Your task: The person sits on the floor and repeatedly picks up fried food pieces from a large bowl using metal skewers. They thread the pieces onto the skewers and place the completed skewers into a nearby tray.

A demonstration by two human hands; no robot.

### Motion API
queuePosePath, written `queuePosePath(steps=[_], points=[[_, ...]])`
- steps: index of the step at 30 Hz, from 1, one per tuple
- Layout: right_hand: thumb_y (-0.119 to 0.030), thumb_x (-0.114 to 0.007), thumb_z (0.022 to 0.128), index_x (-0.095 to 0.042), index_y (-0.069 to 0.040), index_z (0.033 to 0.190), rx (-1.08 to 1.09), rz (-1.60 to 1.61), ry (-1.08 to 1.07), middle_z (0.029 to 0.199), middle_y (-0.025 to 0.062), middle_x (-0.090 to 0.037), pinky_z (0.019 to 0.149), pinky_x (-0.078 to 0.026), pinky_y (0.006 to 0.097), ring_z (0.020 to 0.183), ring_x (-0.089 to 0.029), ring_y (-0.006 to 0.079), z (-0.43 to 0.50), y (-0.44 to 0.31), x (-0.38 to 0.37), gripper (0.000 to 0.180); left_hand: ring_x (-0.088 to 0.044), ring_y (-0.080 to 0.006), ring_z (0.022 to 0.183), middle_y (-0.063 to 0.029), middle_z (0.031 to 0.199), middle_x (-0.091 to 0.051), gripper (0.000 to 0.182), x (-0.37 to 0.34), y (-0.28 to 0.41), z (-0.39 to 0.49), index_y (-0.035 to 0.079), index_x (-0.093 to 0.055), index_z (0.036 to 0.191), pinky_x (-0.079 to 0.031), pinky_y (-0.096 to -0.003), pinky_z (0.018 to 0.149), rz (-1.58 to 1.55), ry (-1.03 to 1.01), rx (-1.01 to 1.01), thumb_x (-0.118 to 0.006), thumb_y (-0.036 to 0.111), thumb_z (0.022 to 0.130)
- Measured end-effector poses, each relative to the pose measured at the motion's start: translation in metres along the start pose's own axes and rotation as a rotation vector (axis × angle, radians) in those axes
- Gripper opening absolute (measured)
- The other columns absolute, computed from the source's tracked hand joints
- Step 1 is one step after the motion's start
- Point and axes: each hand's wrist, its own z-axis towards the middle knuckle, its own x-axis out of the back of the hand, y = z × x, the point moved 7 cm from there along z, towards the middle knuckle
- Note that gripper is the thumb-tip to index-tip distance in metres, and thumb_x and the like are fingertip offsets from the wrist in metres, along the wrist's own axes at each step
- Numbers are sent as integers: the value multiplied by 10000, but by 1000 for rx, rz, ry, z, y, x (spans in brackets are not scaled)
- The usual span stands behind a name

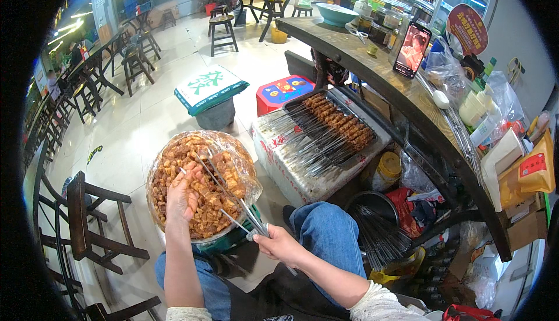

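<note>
Before me stands a plastic-lined tub heaped with seasoned meat cubes. My left hand is over the heap with curled fingers, around the front part of a thin metal skewer whose tip seems to poke out beyond them. Whether a meat cube is inside those fingers is hidden. My right hand grips a bundle of metal skewers by their handle ends, close to the tub's near right rim. Some of these reach over the meat, with threaded cubes along them.
To the right, a tray of loaded skewers lies on a foam box. A black pot holds bare skewers below the wooden table, where a phone stands. A stool is at left; a cushioned bucket seat stands ahead.
</note>
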Motion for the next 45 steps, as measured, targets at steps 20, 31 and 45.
queuePosePath(steps=[20,31,45], points=[[-153,-529,969,-465,-88,843,92,-1,-61,578,-63,-386,417,-229,213,468,-310,29,-5,-4,-2,156,-518,-275,1219,-188,1337,-504,394,39,26,9,-52,-399,1322,-432,-470,1030,-419,131,-83,-444,147,985],[-156,-530,966,-473,-87,842,92,-80,-18,594,-63,-400,437,-263,218,494,-341,33,-1,-1,2,153,-544,-247,1189,-163,1310,-533,320,13,31,2,9,-479,1265,-469,-433,983,-211,59,-62,-505,44,948],[-140,-523,968,-474,-88,860,105,-87,12,587,-64,-388,420,-230,212,479,-317,30,-1,-1,6,130,-567,-223,1160,-158,1261,-565,248,16,30,8,7,-523,1191,-469,-378,995,-205,26,-138,-519,35,944]])
